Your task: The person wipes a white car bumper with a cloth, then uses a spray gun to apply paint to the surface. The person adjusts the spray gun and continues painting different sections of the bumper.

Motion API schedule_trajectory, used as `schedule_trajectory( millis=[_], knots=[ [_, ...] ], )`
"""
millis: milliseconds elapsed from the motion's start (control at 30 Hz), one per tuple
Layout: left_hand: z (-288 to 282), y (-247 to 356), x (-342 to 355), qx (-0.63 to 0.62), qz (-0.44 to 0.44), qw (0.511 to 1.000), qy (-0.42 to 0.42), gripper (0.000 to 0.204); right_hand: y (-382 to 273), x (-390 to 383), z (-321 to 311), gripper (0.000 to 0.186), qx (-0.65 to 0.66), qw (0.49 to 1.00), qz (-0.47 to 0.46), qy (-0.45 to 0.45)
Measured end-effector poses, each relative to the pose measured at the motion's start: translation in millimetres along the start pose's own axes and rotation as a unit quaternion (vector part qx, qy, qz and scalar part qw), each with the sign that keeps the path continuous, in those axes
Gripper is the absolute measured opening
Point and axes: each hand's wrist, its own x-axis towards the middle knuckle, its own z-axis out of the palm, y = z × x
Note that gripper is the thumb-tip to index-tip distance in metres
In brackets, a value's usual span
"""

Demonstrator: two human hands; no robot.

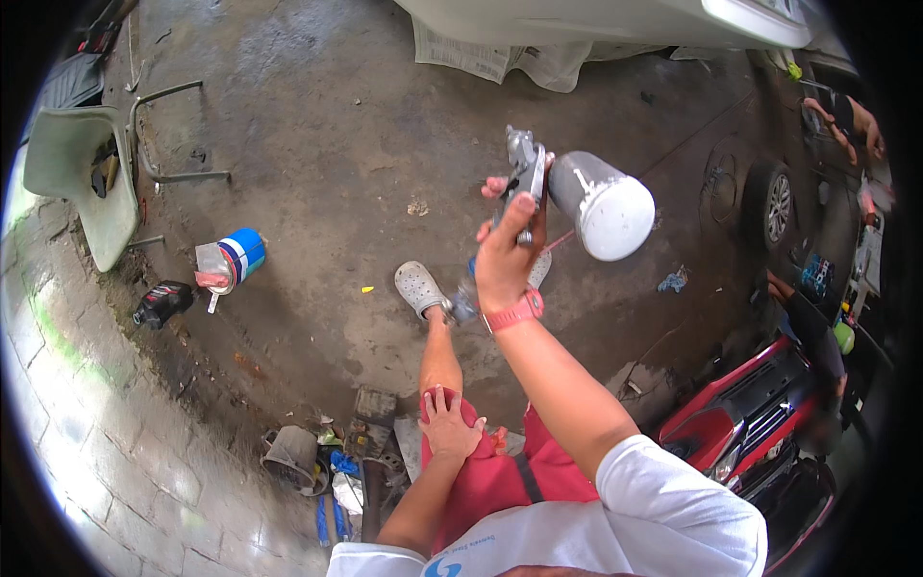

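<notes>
My right hand (507, 252) is raised in front of me and grips the handle of a metal spray gun (527, 173). The gun's grey paint cup with a white lid (604, 205) sticks out to the right. A pink band circles that wrist. My left hand (448, 423) rests flat on my left knee, on red shorts (500, 476), fingers spread, holding nothing. Below the gun, my foot in a pale clog (419, 288) stands on the stained concrete floor.
A blue-and-white can (239, 256) lies on its side at left, next to a black bottle (162, 302). A pale chair (72, 173) stands far left. Tools and rags (336, 462) litter the ground near my leg. A red car (760, 423) sits right; another person (846, 120) is top right.
</notes>
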Motion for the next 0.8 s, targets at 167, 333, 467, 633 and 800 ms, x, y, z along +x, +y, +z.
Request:
schedule_trajectory(
  millis=[167, 333, 467, 633, 800],
  knots=[
    [-9.5, -18.3, 2.8, -0.017, 0.002, 1.0, 0.002, 0.086, -7.2, 23.2, 73.8, 0.068, 0.042, 0.999, 0.007, 0.033],
    [-20.7, -33.4, 8.0, -0.039, 0.012, 0.999, 0.014, 0.084, -43.6, 28.4, 111.3, 0.076, 0.093, 0.993, 0.038, -0.054],
    [-32.0, -45.7, 10.6, -0.051, 0.023, 0.998, 0.021, 0.082, -67.9, 16.1, 112.8, 0.069, 0.103, 0.993, -0.014, -0.06],
    [-45.3, -55.0, 14.4, -0.049, 0.029, 0.998, 0.015, 0.081, -82.2, -7.4, 73.4, 0.065, 0.108, 0.993, 0.031, 0.03],
    [-52.9, -58.7, 15.9, -0.052, 0.032, 0.998, 0.015, 0.08, -95.8, -10.7, 62.1, 0.06, 0.074, 0.991, -0.028, 0.11]
  ],
)
